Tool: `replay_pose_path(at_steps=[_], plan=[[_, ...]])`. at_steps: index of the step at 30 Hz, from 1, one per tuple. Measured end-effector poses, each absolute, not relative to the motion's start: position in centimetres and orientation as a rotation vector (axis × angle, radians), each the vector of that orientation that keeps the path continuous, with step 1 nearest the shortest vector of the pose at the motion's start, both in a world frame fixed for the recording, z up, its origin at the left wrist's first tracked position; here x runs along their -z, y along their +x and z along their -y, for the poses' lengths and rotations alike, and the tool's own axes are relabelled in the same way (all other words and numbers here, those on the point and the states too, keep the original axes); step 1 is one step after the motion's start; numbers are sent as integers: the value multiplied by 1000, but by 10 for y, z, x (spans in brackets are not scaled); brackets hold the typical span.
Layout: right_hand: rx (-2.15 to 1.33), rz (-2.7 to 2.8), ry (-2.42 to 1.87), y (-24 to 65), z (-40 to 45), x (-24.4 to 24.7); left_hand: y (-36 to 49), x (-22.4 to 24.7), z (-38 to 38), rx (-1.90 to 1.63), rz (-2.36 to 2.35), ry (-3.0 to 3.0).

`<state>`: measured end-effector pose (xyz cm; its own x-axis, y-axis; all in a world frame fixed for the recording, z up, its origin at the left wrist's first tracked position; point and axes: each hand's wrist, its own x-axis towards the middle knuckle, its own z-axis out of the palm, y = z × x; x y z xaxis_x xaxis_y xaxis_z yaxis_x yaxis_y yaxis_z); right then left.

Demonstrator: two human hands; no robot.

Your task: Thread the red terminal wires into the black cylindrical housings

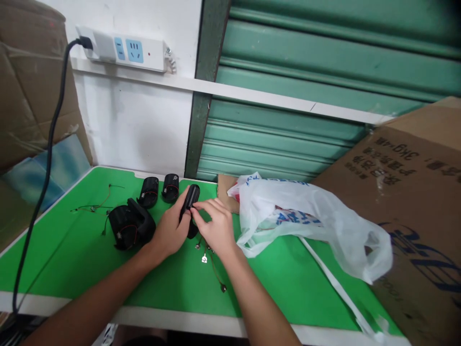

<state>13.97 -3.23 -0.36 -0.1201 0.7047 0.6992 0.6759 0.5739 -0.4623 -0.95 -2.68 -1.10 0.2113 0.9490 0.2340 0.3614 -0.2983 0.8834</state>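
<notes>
Evidently light and rigid, the black plastic casing (189, 204) is sitting mid-table, far of the loose wires (212, 262), with the left hand (172, 229) wrapping its lower body while the right hand (215, 226) fingertips are pinching its slick upper edge, the better grip being its sides.

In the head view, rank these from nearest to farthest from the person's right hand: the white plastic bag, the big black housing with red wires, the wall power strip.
From the right hand:
1. White plastic bag, just to its right on the green mat.
2. Big black housing, to the left, beyond the left hand.
3. Power strip, high on the wall, upper left.
</notes>
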Motion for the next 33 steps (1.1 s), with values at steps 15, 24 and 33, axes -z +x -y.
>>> replay_pose_path(at_steps=[15, 24, 33], plan=[[-16, 1942, -1201, 147, 31, -1, -6, 15, 24, -1017, -1250, 1789], [221, 2082, -1231, 144, 35, -1, -6, 13, 25, -987, -1295, 1864], [155, 2096, -1225, 140, 26, 9, -7, 17, 22, -980, -1343, 1835]])
